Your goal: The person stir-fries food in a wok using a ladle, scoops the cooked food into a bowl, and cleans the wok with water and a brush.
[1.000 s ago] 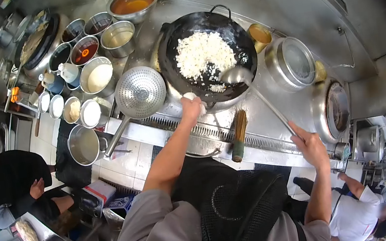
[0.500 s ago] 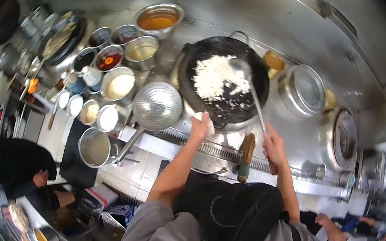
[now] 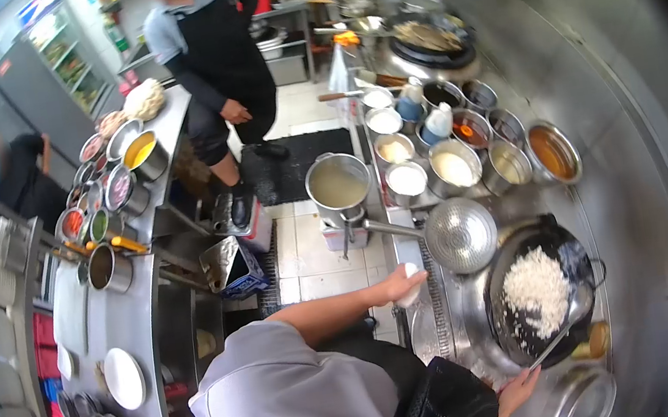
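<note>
My left hand (image 3: 400,284) is closed round a white cloth (image 3: 411,284) at the near edge of the stove, just below the perforated strainer (image 3: 461,236). My right hand (image 3: 519,391) holds the handle of a metal ladle (image 3: 551,346) at the lower right. The ladle's bowl lies inside the black wok (image 3: 508,329), by the lower right side of the white, rice-like food (image 3: 537,289). Loose bits of that food are scattered on the wok's near side.
Pots of sauces and powders (image 3: 455,168) stand beyond the strainer. A tall pot (image 3: 338,182) is left of them. A person in a black apron (image 3: 230,44) stands at the back; another person (image 3: 26,171) is far left. Plates (image 3: 124,378) lie on the left counter.
The view has swung to the left, bringing the left counter and the people into sight. In the wok the ladle has moved to the food's other side. My left hand still holds the cloth.
</note>
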Action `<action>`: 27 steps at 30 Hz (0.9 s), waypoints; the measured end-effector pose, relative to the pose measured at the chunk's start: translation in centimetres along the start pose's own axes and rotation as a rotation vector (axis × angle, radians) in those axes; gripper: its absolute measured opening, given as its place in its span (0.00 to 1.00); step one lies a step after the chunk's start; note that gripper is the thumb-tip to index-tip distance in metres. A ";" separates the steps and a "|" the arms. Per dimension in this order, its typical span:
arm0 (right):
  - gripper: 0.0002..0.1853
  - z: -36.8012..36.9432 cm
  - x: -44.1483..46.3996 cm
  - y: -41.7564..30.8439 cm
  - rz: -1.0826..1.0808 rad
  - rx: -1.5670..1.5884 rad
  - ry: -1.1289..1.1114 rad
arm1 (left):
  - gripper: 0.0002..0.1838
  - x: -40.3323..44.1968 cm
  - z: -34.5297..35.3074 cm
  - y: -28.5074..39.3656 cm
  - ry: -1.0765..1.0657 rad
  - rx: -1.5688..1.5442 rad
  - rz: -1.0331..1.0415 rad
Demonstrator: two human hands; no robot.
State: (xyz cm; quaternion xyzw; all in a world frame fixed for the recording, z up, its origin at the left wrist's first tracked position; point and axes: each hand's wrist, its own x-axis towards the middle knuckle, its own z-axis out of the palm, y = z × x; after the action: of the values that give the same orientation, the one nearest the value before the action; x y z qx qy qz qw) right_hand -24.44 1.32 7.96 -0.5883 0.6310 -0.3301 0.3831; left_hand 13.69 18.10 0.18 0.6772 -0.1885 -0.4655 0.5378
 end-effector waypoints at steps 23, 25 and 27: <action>0.44 -0.5 -0.8 0.1 -0.303 -0.723 -0.123 | 0.22 -12.3 -11.4 -3.3 0.101 -0.558 0.008; 0.40 -0.3 3.1 5.8 -0.467 -0.603 -0.012 | 0.21 -13.7 -11.3 -2.1 0.055 -0.574 -0.021; 0.43 -0.9 3.0 6.1 -0.424 -0.558 -0.029 | 0.20 -14.5 -10.8 -1.7 0.012 -0.597 -0.048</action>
State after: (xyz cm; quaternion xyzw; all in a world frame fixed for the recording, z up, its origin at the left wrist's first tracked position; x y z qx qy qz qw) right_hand -28.23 -1.18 2.77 -0.7929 0.5552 -0.2087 0.1396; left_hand 15.14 35.61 4.74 0.4961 -0.0243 -0.5089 0.7031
